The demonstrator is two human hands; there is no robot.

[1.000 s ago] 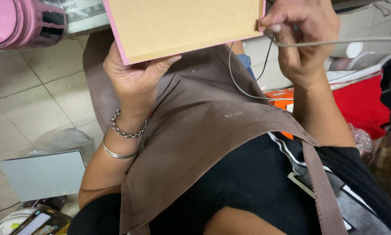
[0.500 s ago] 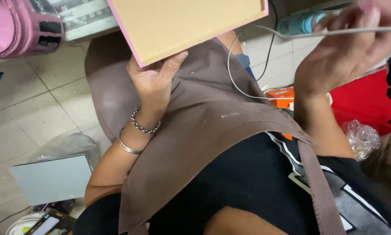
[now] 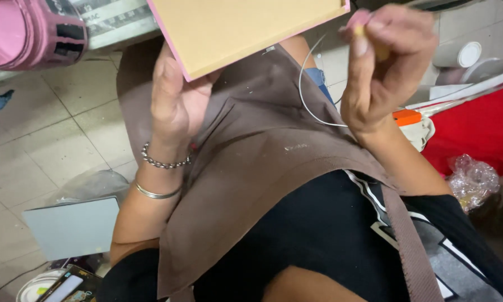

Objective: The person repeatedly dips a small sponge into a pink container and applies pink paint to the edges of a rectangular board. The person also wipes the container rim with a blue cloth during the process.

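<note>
We hold a tan board with a pink edge up over our lap while 2 hands work at it

From the left: a pink container (image 3: 30,31) sits at the top corner, contents hidden; a grey panel (image 3: 72,226) lies on the tiled floor (image 3: 50,128). Our left hand (image 3: 173,106) props the board (image 3: 246,25) from beneath, fingers clamped on its lower edge, seemingly to steady it. Our right hand (image 3: 383,67) is raised beside the board's right corner, fingers pinched together on a small yellowish piece, a thin white cord (image 3: 307,92) trailing below. A crumpled clear bag (image 3: 472,179) lies far right
</note>
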